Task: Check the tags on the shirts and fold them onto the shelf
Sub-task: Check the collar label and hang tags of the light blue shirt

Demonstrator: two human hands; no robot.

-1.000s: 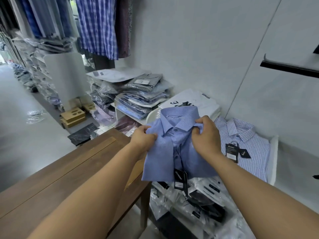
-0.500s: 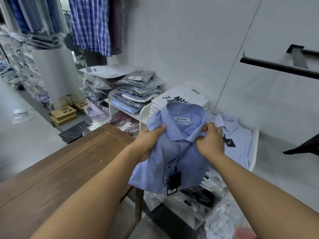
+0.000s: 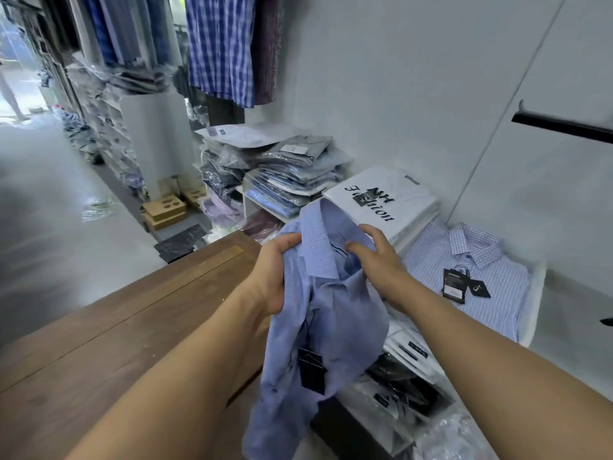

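Observation:
A light blue shirt (image 3: 335,313) hangs unfolded in the air between my hands, its collar up and its lower part drooping. A dark tag (image 3: 311,370) dangles on a string at its front. My left hand (image 3: 273,277) grips the shirt's left shoulder. My right hand (image 3: 376,260) reaches into the collar with fingers curled on the cloth. On the white shelf (image 3: 535,293) to the right lies a folded checked shirt (image 3: 481,270) with black tags (image 3: 462,287) on its front.
A wooden table (image 3: 116,343) stands at the lower left. A white stack printed "Fashion" (image 3: 388,200) and bagged shirts (image 3: 292,177) sit along the wall. Bagged garments (image 3: 408,386) lie below the shelf. A black rail (image 3: 564,126) juts from the wall.
The blue shirt has loosened from its folded shape and now droops lower. My right hand has moved from the shirt's side up into the collar. The view has swung slightly left.

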